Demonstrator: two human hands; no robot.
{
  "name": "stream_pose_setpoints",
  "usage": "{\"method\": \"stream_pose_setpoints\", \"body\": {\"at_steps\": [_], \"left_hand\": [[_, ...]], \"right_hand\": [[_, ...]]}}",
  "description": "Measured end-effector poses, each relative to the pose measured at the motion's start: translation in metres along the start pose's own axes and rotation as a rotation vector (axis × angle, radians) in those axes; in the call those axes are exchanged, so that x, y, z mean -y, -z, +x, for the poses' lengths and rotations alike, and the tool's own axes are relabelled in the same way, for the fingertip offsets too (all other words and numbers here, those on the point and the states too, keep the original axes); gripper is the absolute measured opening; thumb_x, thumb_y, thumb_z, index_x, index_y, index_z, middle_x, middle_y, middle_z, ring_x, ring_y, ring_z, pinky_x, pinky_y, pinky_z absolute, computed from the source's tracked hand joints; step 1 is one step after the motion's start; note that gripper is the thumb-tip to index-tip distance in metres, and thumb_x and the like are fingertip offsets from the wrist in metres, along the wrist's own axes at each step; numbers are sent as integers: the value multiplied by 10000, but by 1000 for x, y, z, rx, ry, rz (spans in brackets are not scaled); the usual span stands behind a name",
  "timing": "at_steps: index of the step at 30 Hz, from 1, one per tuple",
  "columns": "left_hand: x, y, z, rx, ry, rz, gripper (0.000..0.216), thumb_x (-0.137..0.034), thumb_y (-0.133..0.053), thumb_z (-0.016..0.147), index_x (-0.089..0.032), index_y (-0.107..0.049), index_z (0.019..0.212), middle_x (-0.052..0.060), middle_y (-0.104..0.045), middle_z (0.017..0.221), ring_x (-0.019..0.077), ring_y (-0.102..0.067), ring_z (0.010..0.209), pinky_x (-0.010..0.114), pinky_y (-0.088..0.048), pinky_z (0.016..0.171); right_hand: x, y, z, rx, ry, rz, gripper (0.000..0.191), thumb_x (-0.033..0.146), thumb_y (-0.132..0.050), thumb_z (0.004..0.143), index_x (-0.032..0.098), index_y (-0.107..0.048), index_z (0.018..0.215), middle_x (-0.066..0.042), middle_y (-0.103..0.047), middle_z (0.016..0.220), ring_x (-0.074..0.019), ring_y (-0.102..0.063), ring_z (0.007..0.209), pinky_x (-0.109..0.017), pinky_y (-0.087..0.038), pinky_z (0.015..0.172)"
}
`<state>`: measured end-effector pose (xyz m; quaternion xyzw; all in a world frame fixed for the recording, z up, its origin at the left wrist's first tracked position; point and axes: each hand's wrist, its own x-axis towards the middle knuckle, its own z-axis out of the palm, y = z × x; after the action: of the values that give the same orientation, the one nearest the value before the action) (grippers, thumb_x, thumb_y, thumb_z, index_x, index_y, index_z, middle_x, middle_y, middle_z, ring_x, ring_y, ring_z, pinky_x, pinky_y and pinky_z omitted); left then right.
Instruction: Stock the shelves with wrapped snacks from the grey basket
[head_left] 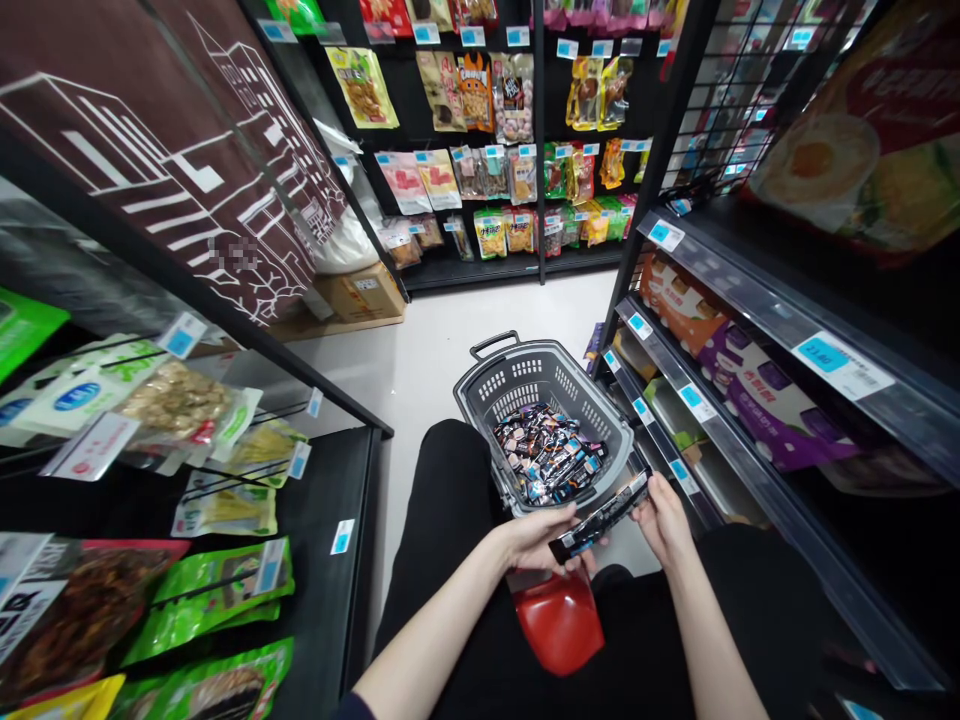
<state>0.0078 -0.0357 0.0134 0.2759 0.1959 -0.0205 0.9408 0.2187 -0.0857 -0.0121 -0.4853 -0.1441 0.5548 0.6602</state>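
Observation:
A long, narrow black packet (604, 515) with small pale print is stretched at a slant between my hands, just past my lap. My left hand (536, 540) grips its lower left end. At the upper right end, my right hand (666, 520) pinches it between thumb and fingers. Below my left hand, against my black trousers, is a glossy red curved piece (559, 620); whether that hand also holds it I cannot tell. Directly beyond stands a grey shopping basket (585, 390) on the floor, its handle leaning to the far side. Many small dark wrapped packets (551, 455) lie heaped in it.
Shelves with boxed goods (750, 385) and price labels run close along my right. On the left, bagged snacks (217, 590) hang over a black shelf (330, 470). A rack of hanging snack bags (476, 90) faces me, with a cardboard box (360, 295) at its left foot.

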Motion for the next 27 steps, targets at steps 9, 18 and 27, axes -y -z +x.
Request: {"method": "stream_pose_setpoints", "body": {"at_steps": [9,18,27], "left_hand": [[4,2,9,-385,-30,345,413,-325,-811,443,-110,-655,759,-11,-601,665,90,-532,582,213,-392,578],[6,16,14,-598,-137,773,406,-455,-742,512,-92,-669,681,-42,-505,531,80,-412,539,205,-279,517],[6,14,16,-624,-184,777,390,-455,-682,582,-100,-707,742,-36,-522,540,76,-390,530,202,-281,529]], "right_hand": [[10,4,-4,114,-57,-124,460,557,-647,622,198,-641,910,-73,-681,839,-235,-620,711,-351,-481,610],[-3,10,7,-42,-32,-129,349,351,-791,527,153,-666,787,-27,-662,674,-169,-603,582,-310,-517,552],[-3,9,5,-59,22,-165,352,382,-783,547,154,-664,787,-30,-663,684,-163,-608,586,-303,-530,558]]}}
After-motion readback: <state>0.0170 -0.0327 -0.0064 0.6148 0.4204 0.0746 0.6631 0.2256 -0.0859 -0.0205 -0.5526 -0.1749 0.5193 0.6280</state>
